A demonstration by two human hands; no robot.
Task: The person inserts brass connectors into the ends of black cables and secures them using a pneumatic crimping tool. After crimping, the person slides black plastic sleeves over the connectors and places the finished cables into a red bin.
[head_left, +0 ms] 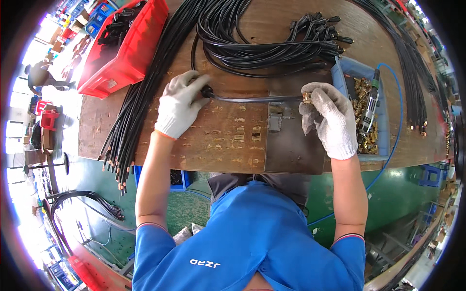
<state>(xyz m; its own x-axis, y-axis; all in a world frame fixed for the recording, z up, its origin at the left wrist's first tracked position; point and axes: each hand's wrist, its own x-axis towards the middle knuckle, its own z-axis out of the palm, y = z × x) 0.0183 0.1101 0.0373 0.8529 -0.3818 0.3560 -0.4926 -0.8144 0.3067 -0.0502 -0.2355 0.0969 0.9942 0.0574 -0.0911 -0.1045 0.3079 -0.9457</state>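
Black cable [257, 100] lies over the wooden bench [204, 145], long axis running left–right between the hands. Left hand [182, 104]: fingers curled, pinching the black collar [207, 91]; right hand [334, 119]: thumb and forefinger closed on the brass terminal [307, 98] opposite.

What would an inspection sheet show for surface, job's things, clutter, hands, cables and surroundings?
Surface: brown table, scuffed; dark plate on it.
Job's things: black cable, golden fitting at its right end.
Clutter: red bin of black parts; blue bin of golden pieces, with tool.
Hands: left hand pinches the cable's black connector; right hand holds the fitting.
Cables: coiled bundle; straight bundle overhanging near edge; blue hose from tool.
Surroundings: green floor, blue stool; person far left.
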